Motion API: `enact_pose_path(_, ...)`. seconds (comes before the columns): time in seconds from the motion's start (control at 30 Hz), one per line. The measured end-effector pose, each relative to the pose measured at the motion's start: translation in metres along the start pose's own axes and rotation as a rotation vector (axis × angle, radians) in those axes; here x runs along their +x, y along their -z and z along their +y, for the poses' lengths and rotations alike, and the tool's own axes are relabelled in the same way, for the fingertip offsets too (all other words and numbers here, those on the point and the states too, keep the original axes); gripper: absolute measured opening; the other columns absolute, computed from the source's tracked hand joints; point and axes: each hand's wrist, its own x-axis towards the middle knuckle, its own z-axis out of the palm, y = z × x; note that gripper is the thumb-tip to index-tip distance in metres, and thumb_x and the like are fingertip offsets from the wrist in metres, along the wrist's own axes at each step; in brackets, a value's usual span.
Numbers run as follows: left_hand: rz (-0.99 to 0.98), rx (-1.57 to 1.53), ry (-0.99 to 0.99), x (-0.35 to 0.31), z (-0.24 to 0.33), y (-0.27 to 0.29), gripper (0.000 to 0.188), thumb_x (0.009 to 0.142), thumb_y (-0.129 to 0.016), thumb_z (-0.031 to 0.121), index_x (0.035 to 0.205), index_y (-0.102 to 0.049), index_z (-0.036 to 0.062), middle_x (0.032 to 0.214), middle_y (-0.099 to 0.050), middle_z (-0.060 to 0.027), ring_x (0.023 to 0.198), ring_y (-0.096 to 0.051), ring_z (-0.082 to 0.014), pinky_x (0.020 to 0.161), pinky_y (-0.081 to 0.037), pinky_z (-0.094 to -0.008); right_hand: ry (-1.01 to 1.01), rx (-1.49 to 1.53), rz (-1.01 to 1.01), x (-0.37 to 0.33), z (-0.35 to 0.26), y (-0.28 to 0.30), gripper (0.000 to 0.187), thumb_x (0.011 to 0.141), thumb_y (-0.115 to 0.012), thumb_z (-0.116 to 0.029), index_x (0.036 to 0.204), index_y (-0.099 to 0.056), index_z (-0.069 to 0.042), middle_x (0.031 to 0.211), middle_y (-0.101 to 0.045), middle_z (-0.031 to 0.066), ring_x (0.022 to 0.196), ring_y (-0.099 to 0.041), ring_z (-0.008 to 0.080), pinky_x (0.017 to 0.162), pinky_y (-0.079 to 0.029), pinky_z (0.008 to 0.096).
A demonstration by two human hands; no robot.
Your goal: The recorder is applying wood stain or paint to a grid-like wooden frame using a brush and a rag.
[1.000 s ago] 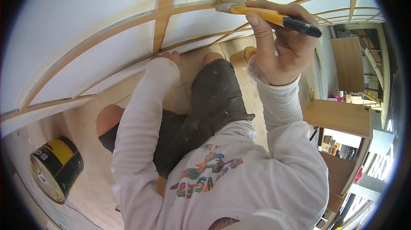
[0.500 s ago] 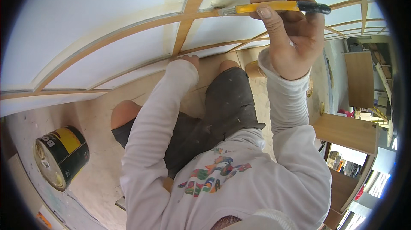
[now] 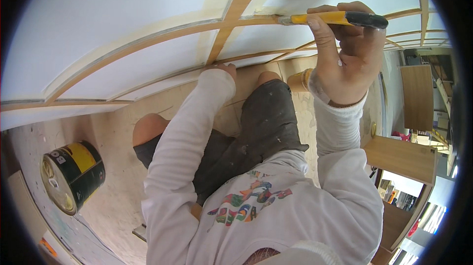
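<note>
My right hand (image 3: 347, 50) is closed around a slim brush (image 3: 327, 18) with a yellow handle and a black end. The brush's greyish tip rests against a wooden strip (image 3: 256, 20) on the large white panel (image 3: 148, 8) in front of me. Lower down, close to where a cross strip (image 3: 220, 43) meets the panel's lower edge, my left hand (image 3: 226, 69) is by the wood. Its fingers are mostly hidden by the sleeve and the frame, so their grip does not show.
A black and yellow tin (image 3: 74, 176) stands on the floor at left. Beyond my knee is a tan round container (image 3: 298, 80). Wooden boards (image 3: 401, 159) and shelving fill the right side. A small flat object (image 3: 139, 232) lies near my left elbow.
The brush tip has slid right along the strip, away from the strip crossing, with my right hand. The whole view has shifted slightly. My left hand keeps its place by the frame.
</note>
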Motion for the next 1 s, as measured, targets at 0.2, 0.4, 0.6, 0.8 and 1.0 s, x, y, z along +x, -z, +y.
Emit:
enact_pose_path(0.2,-0.048,0.075,0.001,-0.009,0.006,0.008,0.036,0.081,-0.048,0.013,0.116,-0.047,0.0090,0.119,-0.051,-0.0128,0.112,-0.049,-0.0244,0.092,-0.040,-0.0394,0.006,0.180,-0.015,0.003,-0.005,-0.017,0.033,0.076,-0.062,0.005,0.102,-0.042,0.003,0.084,-0.061,0.0169,0.079,-0.062,0.0210,0.070,-0.051,0.0277)
enact_pose_path(0.4,-0.024,-0.015,-0.038,-0.009,-0.008,0.002,0.055,0.073,-0.067,0.029,0.118,-0.043,0.0068,0.115,-0.052,-0.0174,0.106,-0.050,-0.0328,0.089,-0.042,-0.0406,-0.167,0.292,-0.027,0.007,0.018,0.003,0.031,0.078,-0.059,0.004,0.103,-0.041,0.002,0.086,-0.061,0.0178,0.078,-0.062,0.0219,0.070,-0.052,0.0300)
enact_pose_path(0.6,-0.078,0.026,-0.055,-0.002,-0.005,-0.001,0.054,0.074,-0.066,0.028,0.119,-0.044,0.0065,0.114,-0.052,-0.0184,0.106,-0.050,-0.0331,0.089,-0.041,-0.0406,-0.156,0.102,0.084,-0.008,0.057,0.066,0.033,0.075,-0.064,0.005,0.100,-0.043,0.000,0.082,-0.059,0.0111,0.078,-0.060,0.0162,0.068,-0.049,0.0245)
enact_pose_path(0.8,-0.071,0.063,-0.029,-0.001,-0.017,-0.008,0.060,0.073,-0.066,0.030,0.123,-0.041,0.0070,0.115,-0.052,-0.0199,0.106,-0.050,-0.0344,0.090,-0.041,-0.0400,-0.425,-0.025,0.215,-0.075,0.128,0.142,0.031,0.074,-0.064,0.005,0.100,-0.048,-0.001,0.084,-0.061,0.0109,0.075,-0.059,0.0144,0.068,-0.048,0.0239)
enact_pose_path(1.0,-0.084,0.105,-0.063,0.007,-0.002,-0.019,0.063,0.071,-0.067,0.030,0.123,-0.042,0.0069,0.114,-0.053,-0.0189,0.107,-0.050,-0.0327,0.090,-0.041,-0.0389,-0.845,-0.273,0.121,-0.215,0.264,0.193,0.032,0.071,-0.068,-0.005,0.099,-0.054,-0.002,0.083,-0.064,0.0077,0.075,-0.060,0.0117,0.067,-0.048,0.0230)
